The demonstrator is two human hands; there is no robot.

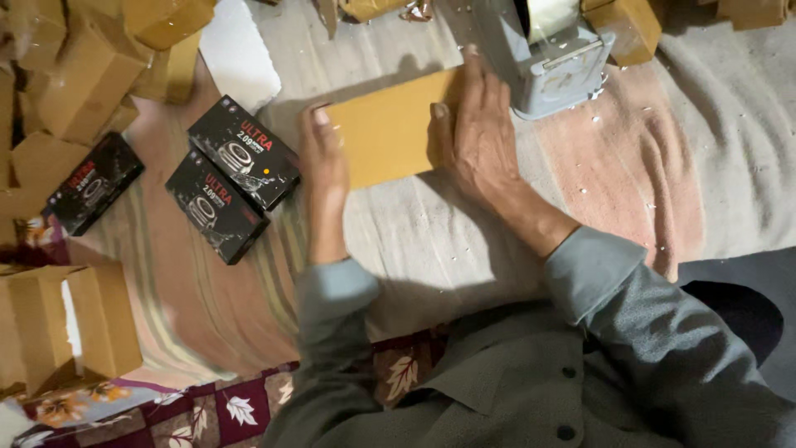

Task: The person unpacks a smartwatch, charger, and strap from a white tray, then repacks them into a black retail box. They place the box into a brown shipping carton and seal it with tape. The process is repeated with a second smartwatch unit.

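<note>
While both grey sleeves reach forward, the left hand [325,178] clamps the near-left end of the flat brown carton [390,133], fingers curled over its edge, and the right hand [474,137] lies spread flat on its right end. Its long axis runs left to right, tilted up toward the right, so each hand holds one end. Left of the carton lie three black boxes [243,151]; just beyond its right end stands a grey metal machine [543,58].
</note>
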